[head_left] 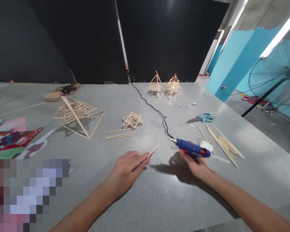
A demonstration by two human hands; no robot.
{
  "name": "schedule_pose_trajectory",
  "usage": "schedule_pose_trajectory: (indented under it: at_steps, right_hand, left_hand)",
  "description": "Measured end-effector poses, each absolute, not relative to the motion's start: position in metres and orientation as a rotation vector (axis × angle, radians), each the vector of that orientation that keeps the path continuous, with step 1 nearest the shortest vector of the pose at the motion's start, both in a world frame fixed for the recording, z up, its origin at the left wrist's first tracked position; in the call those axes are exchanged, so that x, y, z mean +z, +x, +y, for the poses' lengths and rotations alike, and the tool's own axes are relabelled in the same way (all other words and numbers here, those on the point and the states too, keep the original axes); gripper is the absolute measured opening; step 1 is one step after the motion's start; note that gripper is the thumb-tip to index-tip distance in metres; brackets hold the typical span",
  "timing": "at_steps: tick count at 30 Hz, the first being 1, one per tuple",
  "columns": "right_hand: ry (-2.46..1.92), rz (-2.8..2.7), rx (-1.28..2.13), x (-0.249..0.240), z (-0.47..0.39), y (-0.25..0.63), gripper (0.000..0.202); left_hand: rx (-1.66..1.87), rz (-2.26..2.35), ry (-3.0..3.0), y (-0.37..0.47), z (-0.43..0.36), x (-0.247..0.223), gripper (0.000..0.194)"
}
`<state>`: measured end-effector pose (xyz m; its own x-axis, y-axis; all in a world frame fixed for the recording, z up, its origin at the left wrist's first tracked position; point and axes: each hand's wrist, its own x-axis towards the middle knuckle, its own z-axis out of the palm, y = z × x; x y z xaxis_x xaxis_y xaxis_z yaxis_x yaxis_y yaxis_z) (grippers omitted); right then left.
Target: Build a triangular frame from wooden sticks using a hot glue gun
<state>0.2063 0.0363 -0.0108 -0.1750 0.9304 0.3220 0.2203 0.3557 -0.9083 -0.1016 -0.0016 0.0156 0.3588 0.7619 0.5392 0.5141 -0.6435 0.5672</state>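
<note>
My left hand (130, 169) pinches a short wooden stick (154, 150) that points up and to the right, its lower end hidden by the fingers. In my right hand (196, 165) is a blue hot glue gun (192, 148), its nozzle turned left toward the stick but apart from it. Beyond my left hand lie several loose wooden sticks (119, 136) and a star-shaped stack of sticks (132, 120). To the right of the glue gun are more wooden sticks (223, 143) and scissors with light blue handles (204, 118).
A large stick pyramid frame (78, 116) stands at left, and two small pyramids (157, 86) stand at the back. A black cord (148, 103) crosses the table (145, 199). Colourful cut-outs (16, 135) lie far left; a fan (277, 74) stands at right.
</note>
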Motion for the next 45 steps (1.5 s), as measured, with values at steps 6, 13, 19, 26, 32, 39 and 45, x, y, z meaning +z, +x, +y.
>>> schedule_pose_trajectory:
  at_steps: [6,13,19,26,32,39,45]
  right_hand:
    - [-0.663,-1.908,0.839,-0.015,0.032,0.217,0.020]
    - [-0.647,-1.901,0.747,-0.005,0.031,0.218,0.020]
    - [-0.653,-1.937,0.781,-0.009,0.032,0.221,0.025]
    - [-0.652,-1.977,0.796,-0.016,0.032,0.226,0.031]
    - [-0.629,-2.008,0.771,-0.007,0.032,0.223,0.023]
    - [-0.721,-1.961,0.717,-0.004,0.030,0.220,0.022]
    - [-0.697,-1.966,0.730,-0.011,0.031,0.228,0.027]
  left_hand:
    - [1.235,1.000,2.571,-0.101,-0.009,0.028,0.022]
    - [1.218,0.996,2.615,-0.099,-0.011,0.034,0.019]
    - [1.246,0.996,2.634,-0.098,-0.012,0.035,0.019]
    - [1.225,0.984,2.659,-0.097,-0.013,0.037,0.023]
    - [1.239,0.997,2.599,-0.095,-0.013,0.036,0.023]
    - [1.246,0.993,2.561,-0.095,-0.013,0.033,0.021]
    - [1.249,0.993,2.549,-0.095,-0.011,0.033,0.021]
